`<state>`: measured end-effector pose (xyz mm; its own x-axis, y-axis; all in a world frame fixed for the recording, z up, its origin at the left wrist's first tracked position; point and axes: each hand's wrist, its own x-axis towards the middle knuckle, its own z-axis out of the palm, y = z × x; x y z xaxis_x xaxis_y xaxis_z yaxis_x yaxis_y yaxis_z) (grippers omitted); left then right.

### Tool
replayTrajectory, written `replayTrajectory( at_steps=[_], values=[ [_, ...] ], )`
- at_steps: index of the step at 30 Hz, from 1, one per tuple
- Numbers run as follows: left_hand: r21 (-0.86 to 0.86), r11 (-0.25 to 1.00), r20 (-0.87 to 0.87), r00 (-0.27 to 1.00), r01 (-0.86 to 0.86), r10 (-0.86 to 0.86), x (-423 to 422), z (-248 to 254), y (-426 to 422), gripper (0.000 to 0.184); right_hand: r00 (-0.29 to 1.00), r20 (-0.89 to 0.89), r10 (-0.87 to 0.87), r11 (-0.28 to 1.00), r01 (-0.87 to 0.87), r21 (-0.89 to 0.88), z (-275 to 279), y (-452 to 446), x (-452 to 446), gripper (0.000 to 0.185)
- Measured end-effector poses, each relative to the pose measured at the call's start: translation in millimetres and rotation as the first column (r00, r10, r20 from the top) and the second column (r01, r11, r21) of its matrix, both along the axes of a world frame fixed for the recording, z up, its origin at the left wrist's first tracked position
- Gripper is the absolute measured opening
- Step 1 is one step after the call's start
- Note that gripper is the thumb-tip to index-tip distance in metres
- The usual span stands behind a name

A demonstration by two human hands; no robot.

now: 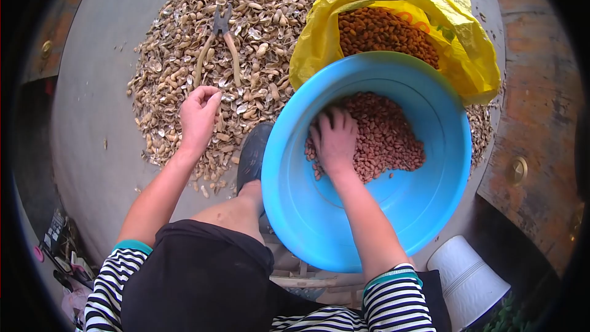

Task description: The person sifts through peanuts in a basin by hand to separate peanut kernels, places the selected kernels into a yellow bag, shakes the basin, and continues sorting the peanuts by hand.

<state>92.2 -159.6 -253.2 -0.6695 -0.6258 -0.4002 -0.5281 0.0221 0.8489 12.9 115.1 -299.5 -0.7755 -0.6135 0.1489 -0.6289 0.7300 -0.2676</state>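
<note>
Sifting peanuts (387, 138), apparently, at three o'clock with open right hand (337, 147); curling left hand (198, 120) at ten, can't tell if gripping; to scoop, cup fingers.

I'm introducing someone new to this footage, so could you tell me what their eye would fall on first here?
Probably the big blue basin right of centre, with the right hand among reddish kernels inside. Next, the bright yellow bag beyond its far rim, then the wide heap of shells at upper left, with pliers lying on it.
</note>
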Motion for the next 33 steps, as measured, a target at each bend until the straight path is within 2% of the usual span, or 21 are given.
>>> replayTrajectory(
  at_steps=[1,3,4,6,7,8,9,10,11,12,13,14,15,17,18,22,33],
  values=[
    [-0.015,1.000,-0.029,1.000,-0.008,0.008,-0.7,-1.4,0.8,0.011,1.000,-0.003,-0.004,1.000,0.004,0.000,-1.1,3.9,3.6,0.027],
    [-0.030,0.999,-0.061,0.998,-0.016,0.015,-1.6,-2.3,0.9,0.011,0.990,0.071,0.125,0.979,-0.134,0.153,-3.5,12.1,8.6,0.030],
    [-0.027,1.000,-0.063,0.998,-0.013,0.011,-1.2,-2.3,-0.1,0.011,0.990,0.069,0.124,0.979,-0.133,0.153,-4.1,18.2,9.4,0.030],
    [-0.022,1.000,-0.069,0.998,-0.011,0.009,0.0,-2.9,-1.3,0.011,0.959,0.280,0.046,0.970,-0.110,0.217,0.4,29.0,6.8,0.028],
    [-0.019,1.000,-0.068,0.998,-0.015,0.014,0.7,-3.6,-1.4,0.011,0.960,0.277,0.046,0.969,-0.109,0.219,1.4,33.1,6.3,0.028],
    [-0.015,1.000,-0.068,0.998,-0.020,0.019,0.9,-4.1,-1.8,0.012,0.929,0.346,-0.133,0.991,0.132,0.026,5.1,34.5,4.7,0.024],
    [-0.011,1.000,-0.070,0.997,-0.019,0.018,1.1,-4.0,-1.7,0.012,0.850,0.444,-0.283,0.914,0.380,-0.145,8.4,35.3,3.8,0.020],
    [-0.020,1.000,-0.058,0.998,-0.015,0.014,1.4,-3.8,-0.9,0.012,0.706,0.627,-0.330,0.777,0.580,-0.245,13.3,38.6,3.1,0.015],
    [-0.029,1.000,-0.047,0.999,-0.011,0.010,1.1,-3.6,-0.1,0.011,0.708,0.622,-0.334,0.777,0.581,-0.243,10.1,50.4,-0.6,0.015],
    [-0.030,1.000,-0.051,0.999,-0.008,0.007,0.8,-3.4,0.9,0.011,0.252,0.935,0.248,0.411,0.847,-0.337,7.2,69.1,-6.7,0.016],
    [-0.023,1.000,-0.056,0.998,-0.001,0.000,0.4,-3.8,1.6,0.011,-0.067,0.517,0.853,0.097,0.995,-0.032,1.6,84.8,-9.3,0.018],
    [-0.010,1.000,-0.057,0.998,-0.005,0.004,0.3,-4.2,1.7,0.011,-0.051,0.207,0.977,0.062,0.997,-0.045,7.3,79.9,-10.3,0.022],
    [0.002,1.000,-0.058,0.998,-0.009,0.009,-0.2,-4.2,1.9,0.010,-0.042,0.212,0.976,0.053,0.997,-0.050,24.4,71.6,-9.8,0.022],
    [0.003,1.000,-0.061,0.998,-0.001,0.001,-0.6,-1.3,2.3,0.010,0.065,0.651,0.756,-0.214,0.965,0.152,59.7,57.2,-8.6,0.024],
    [0.009,1.000,-0.045,0.999,0.011,-0.011,-0.5,0.7,1.9,0.010,0.112,0.529,0.841,-0.208,0.970,0.127,57.4,61.0,-5.6,0.028],
    [0.020,0.999,-0.023,0.999,0.026,-0.026,3.3,-2.2,-1.5,0.010,0.177,0.507,0.844,-0.283,0.949,0.140,80.3,48.7,-1.8,0.034],
    [-0.030,0.998,-0.022,0.998,0.051,-0.052,4.0,-8.6,-0.7,0.009,0.167,0.456,0.874,-0.229,0.970,0.084,96.2,44.4,-1.4,0.035]
  ],
)
